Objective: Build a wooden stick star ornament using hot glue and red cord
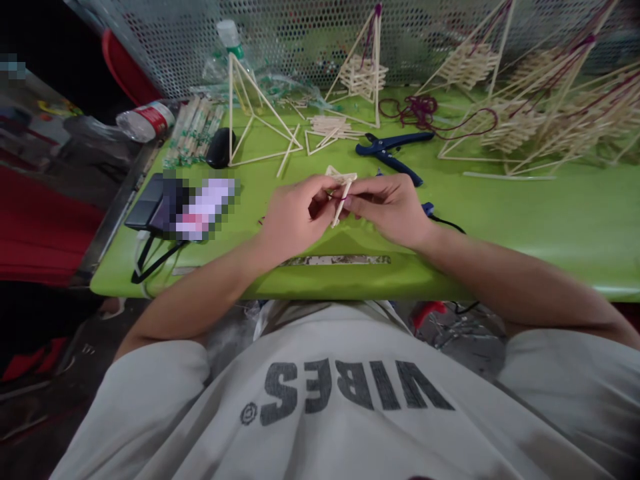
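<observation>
Between my two hands is a small frame of pale wooden sticks (pixel 343 199), tilted, with a dark purple thread at its middle. My left hand (pixel 299 212) has its thumb and fingers pinched on the frame's left side. From the right, my right hand (pixel 393 205) grips the frame and thread with thumb and forefinger. Just beyond my right hand lie blue-handled pliers (pixel 383 148). A bare stick pyramid (pixel 265 123) stands behind my left hand, and a flat pile of sticks (pixel 331 128) lies to its right.
Stick pyramids with hanging stacked pieces (pixel 363 73) stand at the back and right. Purple yarn (pixel 417 110) lies between them. A blurred phone (pixel 206 208), a dark box (pixel 153 203), a black mouse-like object (pixel 219 148) and stick bundles (pixel 193 130) are at the left of the green table (pixel 525 220).
</observation>
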Motion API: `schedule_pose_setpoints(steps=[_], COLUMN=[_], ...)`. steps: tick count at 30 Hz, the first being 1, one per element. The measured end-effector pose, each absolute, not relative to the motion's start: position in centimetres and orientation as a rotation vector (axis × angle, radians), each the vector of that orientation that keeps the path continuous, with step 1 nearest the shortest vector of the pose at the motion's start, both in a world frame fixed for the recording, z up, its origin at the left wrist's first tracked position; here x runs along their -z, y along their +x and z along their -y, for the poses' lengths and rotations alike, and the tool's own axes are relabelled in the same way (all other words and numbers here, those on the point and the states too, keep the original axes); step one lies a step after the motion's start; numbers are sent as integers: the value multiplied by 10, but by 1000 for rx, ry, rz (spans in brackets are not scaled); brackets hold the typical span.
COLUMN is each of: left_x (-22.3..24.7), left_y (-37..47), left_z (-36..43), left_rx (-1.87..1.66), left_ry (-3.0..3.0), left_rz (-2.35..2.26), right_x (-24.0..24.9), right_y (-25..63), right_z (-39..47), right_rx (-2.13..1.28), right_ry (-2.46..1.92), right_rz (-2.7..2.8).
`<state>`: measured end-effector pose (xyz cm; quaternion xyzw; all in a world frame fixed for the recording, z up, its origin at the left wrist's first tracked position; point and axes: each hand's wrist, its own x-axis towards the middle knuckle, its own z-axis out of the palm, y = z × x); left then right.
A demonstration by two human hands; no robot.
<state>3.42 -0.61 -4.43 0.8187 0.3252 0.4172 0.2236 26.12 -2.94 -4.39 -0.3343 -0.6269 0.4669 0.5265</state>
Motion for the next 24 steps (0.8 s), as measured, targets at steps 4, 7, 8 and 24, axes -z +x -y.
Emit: schedule_pose_setpoints(steps=[4,7,8,24], left_x=[42,39,38,34], left_y=[33,33,33,33], left_z=[7,5,5,-2], left_rx=[-1124,-1089,-1083,-987], left_ry=[2258,2303,2319,2206], left_rz=[-970,-1008,-1018,-907], right_x=[45,45,45,53], right_y=[260,261,262,263], right_z=[29,29,29,26], right_rx=[-1065,-1031,-1027,-1119], right_ry=[-813,-864,-867,-862], right_rz=[1485,1492,1498,1473])
